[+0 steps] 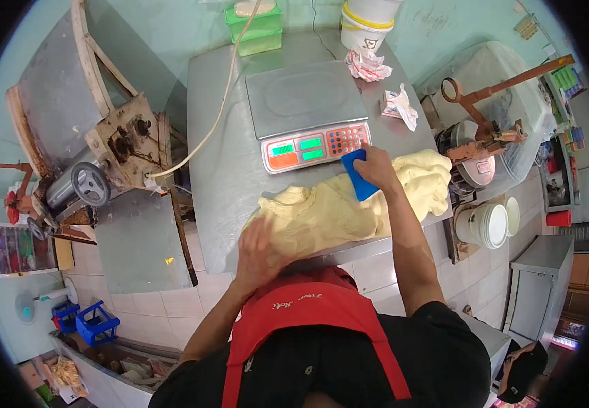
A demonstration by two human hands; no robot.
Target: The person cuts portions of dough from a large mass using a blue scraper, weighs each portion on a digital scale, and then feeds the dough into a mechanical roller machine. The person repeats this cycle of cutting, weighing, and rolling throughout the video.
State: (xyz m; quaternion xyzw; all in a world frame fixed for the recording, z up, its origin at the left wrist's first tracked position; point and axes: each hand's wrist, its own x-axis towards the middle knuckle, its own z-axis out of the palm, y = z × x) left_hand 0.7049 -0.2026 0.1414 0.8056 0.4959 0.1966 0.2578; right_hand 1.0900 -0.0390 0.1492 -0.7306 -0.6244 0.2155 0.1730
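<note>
A long mass of pale yellow dough (325, 214) lies along the near edge of the metal table, lumpy and folded at its right end. My left hand (257, 253) is at the dough's left end, its fingers stretched out and slightly blurred. In my right hand (376, 168) is a blue dough scraper (358, 178), held above the dough. One finger of that hand reaches up to the keypad of the digital scale (300, 151). The scale's flat metal plate (308, 95) bears nothing, and its displays glow green.
Crumpled paper wrappers (368, 64) and an opened packet (398, 107) lie right of the scale. Green containers (254, 30) and a white bucket (366, 27) stand at the back of the steel table (216, 170). Left is a machine with a handwheel (90, 182); a pale cord crosses the table.
</note>
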